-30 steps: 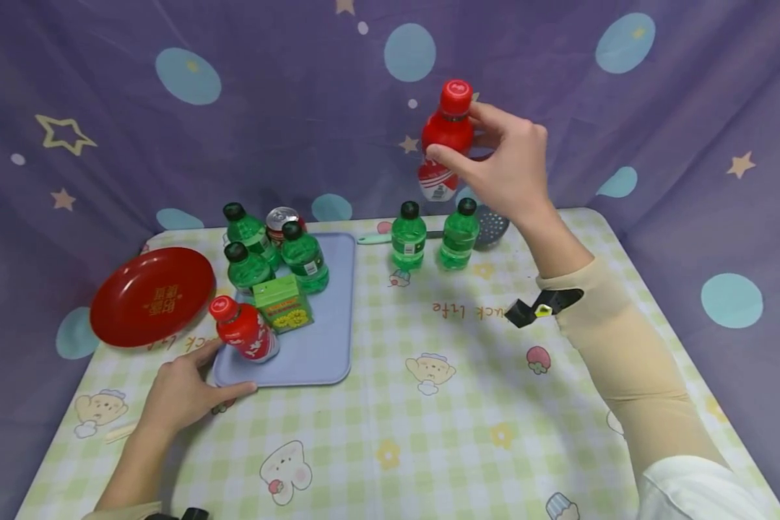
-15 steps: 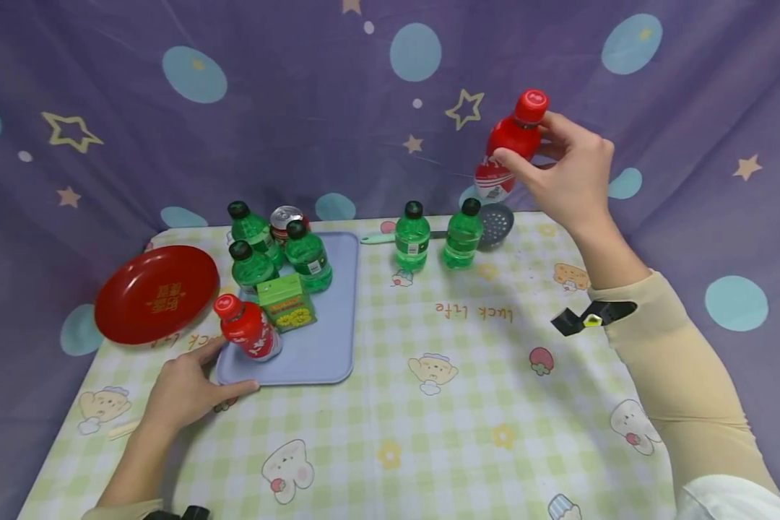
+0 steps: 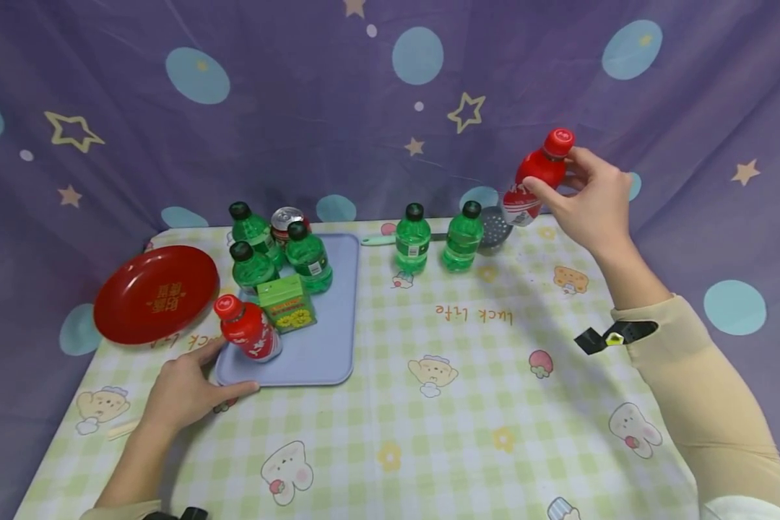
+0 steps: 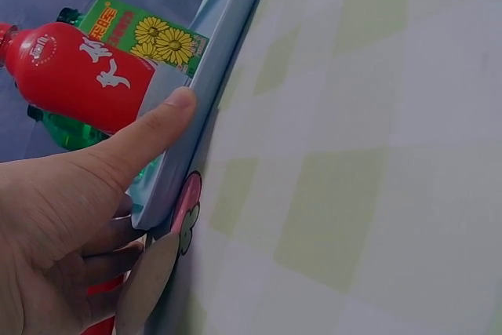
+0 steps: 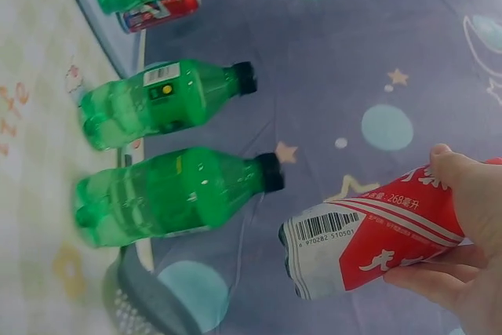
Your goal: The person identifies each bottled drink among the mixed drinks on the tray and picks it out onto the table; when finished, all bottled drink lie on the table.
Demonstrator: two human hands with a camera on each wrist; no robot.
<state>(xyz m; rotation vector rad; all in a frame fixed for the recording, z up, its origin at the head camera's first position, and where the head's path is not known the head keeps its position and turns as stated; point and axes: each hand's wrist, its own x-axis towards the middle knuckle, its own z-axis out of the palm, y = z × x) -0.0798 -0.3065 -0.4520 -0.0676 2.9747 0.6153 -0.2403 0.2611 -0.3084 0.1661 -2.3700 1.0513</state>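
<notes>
Right hand (image 3: 596, 204) grips a tilted red bottle (image 3: 539, 166) by its middle.

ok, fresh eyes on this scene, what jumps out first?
Probably the tilted red bottle held up in the right hand against the purple curtain. Next, the blue tray at left on the checked tablecloth, bearing green bottles, a green carton and a second red bottle. Then the glossy red plate, just left of the tray.

Raised, the right hand (image 3: 591, 198) grips (the left hand (image 3: 185, 390) lower, thumb (image 3: 237, 391) extended).
</notes>
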